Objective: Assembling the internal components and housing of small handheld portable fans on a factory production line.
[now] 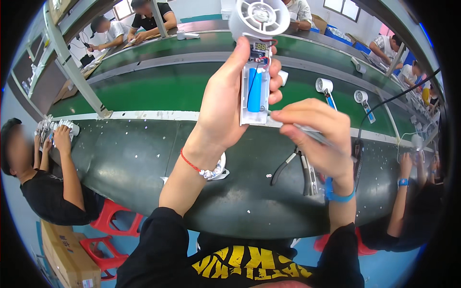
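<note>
The biggest thing is the long dark table point(144, 163) in front of me. Behind it runs a green belt point(168, 91). A person in a black top point(53, 189) is at the table on my left, near a red stool point(115, 218).

My white fan point(260, 47) is held up in front of me, round head on top, with the front of its handle point(253, 119) open. Two more white fans point(324, 89) lie on the belt to the right.

My left hand point(223, 101) is half closed around the handle, thumb on one side and fingers on the other. My right hand point(333, 125) is bent nearly closed, pinching something thin. Pliers point(306, 177) with dark grips lie on the table near my right wrist.

The thin thing is a grey tool point(315, 135). Its tip is by the handle's bottom end; I can't tell if they touch. Inside the handle sits a blue battery point(255, 91), with a little board point(258, 56) above it.
</note>
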`<state>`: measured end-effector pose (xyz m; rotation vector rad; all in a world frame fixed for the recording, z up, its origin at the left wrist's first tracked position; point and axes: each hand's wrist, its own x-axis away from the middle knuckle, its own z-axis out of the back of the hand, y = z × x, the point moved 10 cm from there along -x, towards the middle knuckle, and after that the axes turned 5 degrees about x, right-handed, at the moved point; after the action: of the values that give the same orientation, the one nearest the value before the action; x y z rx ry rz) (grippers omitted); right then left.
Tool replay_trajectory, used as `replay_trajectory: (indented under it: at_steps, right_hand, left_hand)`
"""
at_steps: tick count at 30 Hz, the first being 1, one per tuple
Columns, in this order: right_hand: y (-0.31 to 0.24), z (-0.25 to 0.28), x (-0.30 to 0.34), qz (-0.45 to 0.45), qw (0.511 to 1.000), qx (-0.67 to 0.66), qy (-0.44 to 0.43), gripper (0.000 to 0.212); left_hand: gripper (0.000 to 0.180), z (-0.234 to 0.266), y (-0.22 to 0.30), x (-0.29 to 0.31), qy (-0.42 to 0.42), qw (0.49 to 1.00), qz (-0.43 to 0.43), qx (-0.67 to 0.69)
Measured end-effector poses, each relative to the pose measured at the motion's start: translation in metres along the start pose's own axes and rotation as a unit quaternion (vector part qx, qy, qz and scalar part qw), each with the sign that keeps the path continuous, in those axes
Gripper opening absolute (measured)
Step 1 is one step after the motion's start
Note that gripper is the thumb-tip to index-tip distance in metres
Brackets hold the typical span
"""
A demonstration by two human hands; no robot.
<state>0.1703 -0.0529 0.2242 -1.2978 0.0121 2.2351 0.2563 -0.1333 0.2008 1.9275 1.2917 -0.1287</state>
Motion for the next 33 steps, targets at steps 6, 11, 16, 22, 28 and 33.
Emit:
replay_trajectory:
  at_steps: [6,11,16,22,28,33]
  right_hand:
    - [0.006,0.001,-0.002,0.008,0.997,-0.023,-0.072,0.023]
    - [0.008,0.020,-0.004,-0.005,0.996,-0.047,-0.078,0.021]
    - [0.002,0.043,-0.004,-0.001,0.996,0.050,0.074,0.022]
    - [-0.003,0.042,-0.001,-0.012,0.986,0.125,0.111,0.019]
    - [0.005,0.045,-0.002,-0.029,0.990,0.100,0.097,0.016]
    - [0.014,0.042,0.003,-0.080,0.989,0.028,0.120,0.015]
  left_hand:
    - [0.046,0.017,-0.011,0.001,0.088,0.988,0.050,-0.113]
    - [0.046,0.024,-0.016,-0.002,0.101,0.984,0.060,-0.133]
    - [0.047,0.014,-0.024,0.004,0.099,0.986,0.026,-0.134]
    - [0.050,0.001,-0.036,0.012,0.127,0.972,0.028,-0.196]
    - [0.051,0.004,-0.038,0.016,0.147,0.959,0.025,-0.242]
    - [0.051,0.006,-0.042,0.018,0.151,0.956,0.019,-0.252]
